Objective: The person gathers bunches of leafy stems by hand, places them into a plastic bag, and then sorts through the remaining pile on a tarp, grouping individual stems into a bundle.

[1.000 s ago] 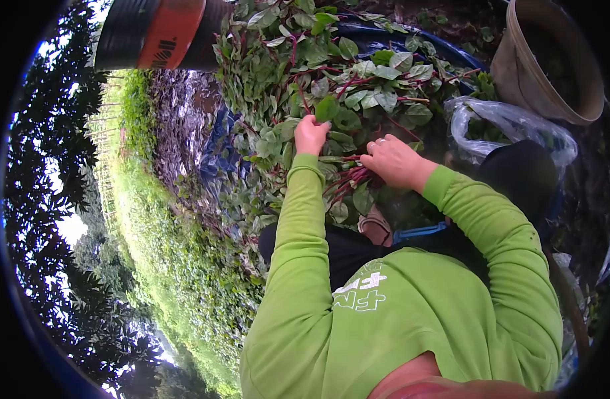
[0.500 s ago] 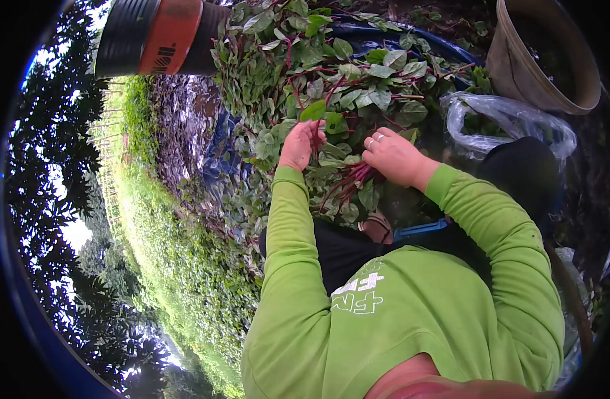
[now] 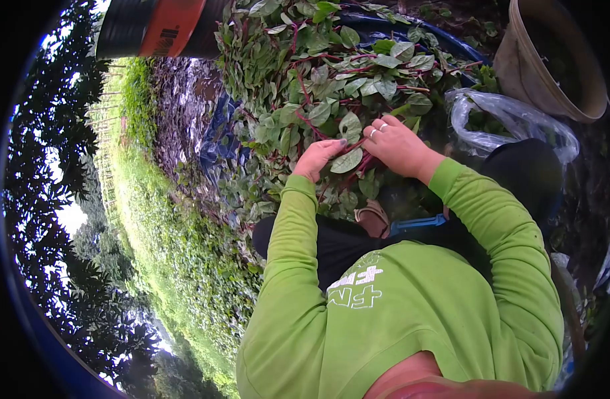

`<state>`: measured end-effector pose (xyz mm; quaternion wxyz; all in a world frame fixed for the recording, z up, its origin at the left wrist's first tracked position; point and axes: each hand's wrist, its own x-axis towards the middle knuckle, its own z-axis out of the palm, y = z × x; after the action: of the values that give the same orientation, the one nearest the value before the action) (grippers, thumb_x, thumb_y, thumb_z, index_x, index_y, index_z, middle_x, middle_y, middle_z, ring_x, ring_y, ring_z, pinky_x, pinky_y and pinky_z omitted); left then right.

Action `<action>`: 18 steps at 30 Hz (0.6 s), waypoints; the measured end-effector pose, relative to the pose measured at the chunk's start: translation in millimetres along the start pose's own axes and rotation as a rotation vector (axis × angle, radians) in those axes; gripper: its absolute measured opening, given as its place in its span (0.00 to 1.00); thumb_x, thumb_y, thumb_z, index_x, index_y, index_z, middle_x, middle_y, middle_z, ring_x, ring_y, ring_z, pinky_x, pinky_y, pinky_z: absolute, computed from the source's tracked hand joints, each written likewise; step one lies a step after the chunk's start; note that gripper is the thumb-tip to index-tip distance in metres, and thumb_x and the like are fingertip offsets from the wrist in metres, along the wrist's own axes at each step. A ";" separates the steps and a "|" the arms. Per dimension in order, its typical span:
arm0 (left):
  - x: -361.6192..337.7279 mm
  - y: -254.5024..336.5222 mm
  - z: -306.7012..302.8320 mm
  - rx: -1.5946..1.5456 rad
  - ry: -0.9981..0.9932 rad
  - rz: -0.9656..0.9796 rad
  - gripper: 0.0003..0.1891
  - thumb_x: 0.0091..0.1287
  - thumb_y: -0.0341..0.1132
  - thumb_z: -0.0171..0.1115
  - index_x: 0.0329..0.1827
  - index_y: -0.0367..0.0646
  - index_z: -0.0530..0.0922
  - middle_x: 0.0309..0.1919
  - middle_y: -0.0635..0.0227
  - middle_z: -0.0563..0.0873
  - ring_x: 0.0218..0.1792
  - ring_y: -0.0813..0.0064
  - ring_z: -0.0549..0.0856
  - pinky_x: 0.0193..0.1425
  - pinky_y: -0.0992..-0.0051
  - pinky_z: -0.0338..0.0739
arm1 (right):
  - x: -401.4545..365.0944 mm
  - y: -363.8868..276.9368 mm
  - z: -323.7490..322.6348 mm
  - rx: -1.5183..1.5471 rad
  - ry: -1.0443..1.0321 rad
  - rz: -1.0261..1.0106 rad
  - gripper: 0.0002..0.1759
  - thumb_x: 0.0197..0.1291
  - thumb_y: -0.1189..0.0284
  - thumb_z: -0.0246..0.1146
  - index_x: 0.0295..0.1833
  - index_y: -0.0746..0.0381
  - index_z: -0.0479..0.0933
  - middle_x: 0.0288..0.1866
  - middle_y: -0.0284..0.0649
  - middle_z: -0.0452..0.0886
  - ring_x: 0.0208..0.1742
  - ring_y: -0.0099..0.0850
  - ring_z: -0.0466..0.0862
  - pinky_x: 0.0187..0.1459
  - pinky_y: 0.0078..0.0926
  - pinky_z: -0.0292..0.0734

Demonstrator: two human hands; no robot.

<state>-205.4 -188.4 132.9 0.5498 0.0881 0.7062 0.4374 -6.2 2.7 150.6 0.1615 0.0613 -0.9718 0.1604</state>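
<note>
My right hand (image 3: 401, 147), with rings on its fingers, is closed around a bunch of red-stemmed leafy greens that look like Malabar spinach. The bunch's red stems (image 3: 365, 163) show below and beside the fingers. Close by on the left, my left hand (image 3: 320, 158) pinches a leafy sprig (image 3: 347, 159) against the bunch, thumb and fingers together. In front of both hands spreads a large heap of the same greens (image 3: 318, 86), leaves and red stems tangled.
A clear plastic bag (image 3: 511, 120) and a tan bucket (image 3: 537, 66) lie to the right. A black and orange drum (image 3: 165, 30) stands at the upper left. Blue sheeting (image 3: 218, 139) shows under the heap. A blue plastic item (image 3: 418, 223) is by my foot (image 3: 373, 218).
My left hand has moved right and slightly down, bringing a leafy sprig to the bunch in my right hand. My right hand stays nearly in place, still holding the bunch.
</note>
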 end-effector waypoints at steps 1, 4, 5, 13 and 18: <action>3.0 -12.7 -2.6 -0.008 -0.001 -0.002 0.13 0.75 0.33 0.70 0.56 0.35 0.87 0.48 0.71 0.91 0.48 0.81 0.86 0.58 0.76 0.80 | -1.1 -2.7 2.7 -0.001 0.009 -0.022 0.06 0.59 0.71 0.62 0.40 0.57 0.82 0.47 0.37 0.83 0.55 0.35 0.81 0.63 0.39 0.73; -1.4 -34.0 9.1 -0.145 0.168 0.130 0.10 0.74 0.31 0.70 0.54 0.36 0.87 0.46 0.72 0.91 0.46 0.82 0.86 0.55 0.77 0.80 | -4.3 -8.6 8.0 0.003 -0.026 -0.063 0.07 0.56 0.72 0.63 0.40 0.57 0.81 0.44 0.35 0.80 0.54 0.34 0.80 0.58 0.36 0.73; -1.2 -39.3 9.6 -0.055 0.230 0.225 0.14 0.75 0.35 0.69 0.58 0.36 0.85 0.47 0.72 0.91 0.47 0.80 0.86 0.56 0.73 0.80 | -4.6 -11.1 6.4 0.013 -0.082 -0.061 0.06 0.55 0.72 0.63 0.40 0.57 0.81 0.44 0.35 0.80 0.54 0.34 0.80 0.58 0.36 0.73; 9.4 -62.5 -44.9 -0.700 0.947 0.330 0.26 0.76 0.38 0.66 0.73 0.39 0.71 0.57 0.63 0.84 0.48 0.71 0.85 0.54 0.66 0.83 | -5.8 -16.0 9.6 0.053 -0.192 -0.102 0.06 0.54 0.72 0.65 0.40 0.57 0.81 0.44 0.38 0.81 0.53 0.36 0.82 0.56 0.35 0.73; 77.0 -52.9 -28.3 -0.038 0.844 0.410 0.16 0.68 0.32 0.76 0.54 0.35 0.84 0.38 0.72 0.87 0.36 0.79 0.83 0.42 0.74 0.79 | -4.9 -17.8 5.0 0.054 -0.249 -0.100 0.11 0.60 0.71 0.65 0.48 0.54 0.83 0.44 0.37 0.81 0.53 0.36 0.83 0.56 0.37 0.74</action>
<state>-239.9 -188.4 41.6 0.1183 0.0303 0.8280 0.5473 0.0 -15.4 149.7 0.0456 0.1335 -0.9754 0.1694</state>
